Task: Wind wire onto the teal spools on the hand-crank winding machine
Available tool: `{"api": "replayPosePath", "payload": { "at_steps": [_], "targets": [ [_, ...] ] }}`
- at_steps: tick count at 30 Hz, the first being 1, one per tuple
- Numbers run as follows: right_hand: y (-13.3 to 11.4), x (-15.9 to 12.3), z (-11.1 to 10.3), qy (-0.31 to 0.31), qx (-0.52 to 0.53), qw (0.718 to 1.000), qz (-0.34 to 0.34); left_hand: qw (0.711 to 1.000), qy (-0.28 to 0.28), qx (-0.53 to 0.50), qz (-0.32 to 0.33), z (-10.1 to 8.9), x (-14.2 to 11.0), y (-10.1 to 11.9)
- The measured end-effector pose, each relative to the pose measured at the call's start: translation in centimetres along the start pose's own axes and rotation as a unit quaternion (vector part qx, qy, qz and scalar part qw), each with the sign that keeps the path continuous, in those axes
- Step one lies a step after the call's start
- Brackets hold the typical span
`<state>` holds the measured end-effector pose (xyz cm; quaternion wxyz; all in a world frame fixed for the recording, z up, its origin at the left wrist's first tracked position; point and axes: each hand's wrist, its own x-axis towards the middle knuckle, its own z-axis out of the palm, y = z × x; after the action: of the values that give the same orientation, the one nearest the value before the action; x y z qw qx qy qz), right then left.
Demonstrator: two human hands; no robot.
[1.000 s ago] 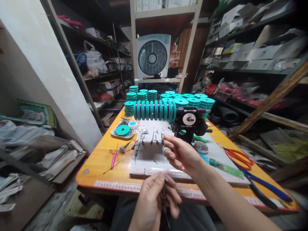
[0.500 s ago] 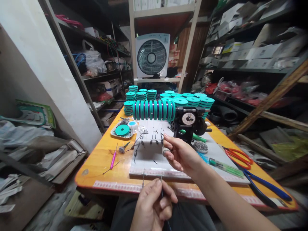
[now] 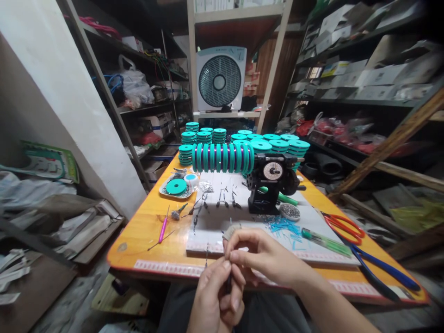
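Observation:
Low at the front edge of the table, my left hand [image 3: 218, 292] is closed in a pinch around a thin dark cord, mostly hidden by the fingers. Against its fingertips presses my right hand [image 3: 258, 253], thumb and index pinched together; what lies between them is too small to make out. A greyish wrap [image 3: 231, 231] covers one of its fingers. Behind the hands is a white board [image 3: 215, 222] with several small dark line rigs [image 3: 222, 202] on it. A thin strand [image 3: 207, 253] hangs over the board's front edge, left of my hands.
A black winder [image 3: 267, 185] carries a row of teal spools [image 3: 222, 158]; more teal spool stacks [image 3: 262, 146] stand behind. Blue tubing bits [image 3: 285, 227], a dish of small metal parts [image 3: 289, 211], orange-handled scissors [image 3: 345, 226] and blue pliers [image 3: 385, 268] lie right. A pink tool [image 3: 163, 230] lies left.
My right hand has come down and toward me from above the board, and its fingertips now meet those of my left hand. The left hand stays nearly in place, still pinching the cord.

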<state>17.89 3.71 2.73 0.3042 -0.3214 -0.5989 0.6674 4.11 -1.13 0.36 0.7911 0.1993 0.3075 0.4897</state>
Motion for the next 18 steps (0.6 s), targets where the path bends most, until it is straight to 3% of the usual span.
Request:
{"api": "replayPosePath", "payload": {
  "at_steps": [3, 8, 12, 18],
  "targets": [
    [1.0, 0.2, 0.7, -0.002, 0.094, 0.995, -0.017, 1.000, 0.008, -0.009, 0.001, 0.2, 0.0, 0.1],
    [1.8, 0.2, 0.5, -0.027, 0.143, 0.988, -0.042, 1.000, -0.022, -0.002, -0.006, 0.0, 0.0, 0.1],
    [1.2, -0.1, -0.1, -0.056, 0.136, 0.989, -0.014, 0.997, -0.067, -0.006, -0.029, -0.4, -0.1, 0.1],
    [0.0, -0.5, -0.3, -0.039, 0.068, 0.996, 0.040, 0.999, -0.047, 0.002, -0.026, -0.8, 0.0, 0.0]
  ]
}}
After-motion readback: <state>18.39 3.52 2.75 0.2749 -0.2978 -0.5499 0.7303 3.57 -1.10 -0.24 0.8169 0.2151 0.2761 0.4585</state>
